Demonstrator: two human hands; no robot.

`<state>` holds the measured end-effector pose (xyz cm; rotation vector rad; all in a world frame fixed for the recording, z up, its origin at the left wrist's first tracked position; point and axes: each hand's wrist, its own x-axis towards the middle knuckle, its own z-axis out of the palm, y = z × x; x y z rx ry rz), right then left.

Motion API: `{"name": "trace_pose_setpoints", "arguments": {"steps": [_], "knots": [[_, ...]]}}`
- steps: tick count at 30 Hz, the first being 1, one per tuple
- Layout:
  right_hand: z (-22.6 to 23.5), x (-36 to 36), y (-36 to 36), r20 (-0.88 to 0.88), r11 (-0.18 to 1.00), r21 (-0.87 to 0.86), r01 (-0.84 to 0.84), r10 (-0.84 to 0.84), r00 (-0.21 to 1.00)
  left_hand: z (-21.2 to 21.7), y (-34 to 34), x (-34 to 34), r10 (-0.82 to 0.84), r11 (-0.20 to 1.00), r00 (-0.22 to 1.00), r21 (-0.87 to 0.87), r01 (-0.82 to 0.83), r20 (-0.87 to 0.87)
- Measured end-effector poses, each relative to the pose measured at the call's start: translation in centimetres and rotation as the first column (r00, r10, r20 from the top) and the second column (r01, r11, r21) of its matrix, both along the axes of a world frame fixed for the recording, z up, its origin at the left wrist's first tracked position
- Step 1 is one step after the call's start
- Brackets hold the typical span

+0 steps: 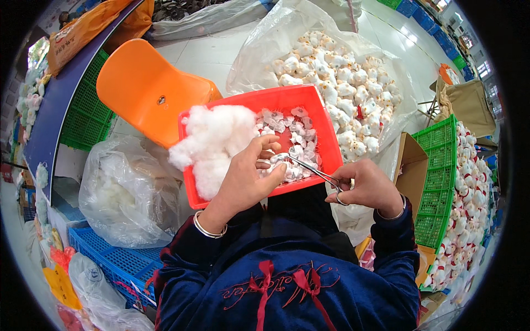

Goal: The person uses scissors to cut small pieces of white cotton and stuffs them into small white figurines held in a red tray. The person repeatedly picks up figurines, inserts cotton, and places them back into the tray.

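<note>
Your left hand (248,176) pinches a small unstuffed toy skin (276,161) over the red tray (326,138) | right hand (367,187) grips metal forceps (314,171), tips at it | stuffing (212,140) heaped, many skins apparently unfilled.

A tray (326,140) rested on the person's lap, with a stuffing heap (212,140) in its left half and small toy shells (287,129) in its right. Behind it lay an open bag of stuffed toys (337,77), and behind-left stood a chair (146,88). Crates (441,182) holding more toys stood to the right, and a plastic bag (127,193) sat to the left.
</note>
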<state>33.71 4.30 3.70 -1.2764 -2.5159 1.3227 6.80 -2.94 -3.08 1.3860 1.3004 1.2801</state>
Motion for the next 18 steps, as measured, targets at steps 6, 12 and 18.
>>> {"name": "trace_pose_setpoints", "arguments": {"steps": [6,12,18], "knots": [[0.1,0.0,0.0,0.043,1.0,0.012,-0.026,0.026,0.999,-0.5,1.2,-0.1,-0.083,0.995,0.993,-0.068,0.077,-0.086],[-0.4,0.8,-0.1,-0.002,0.998,-0.059,-0.014,0.014,1.0,-1.2,1.2,-2.6,0.043,0.993,0.997,-0.117,-0.034,0.071],[-0.6,1.3,0.3,-0.013,0.992,-0.127,-0.012,0.01,1.0,0.0,1.2,-2.6,-0.144,0.986,0.986,-0.077,0.15,0.081]]}}
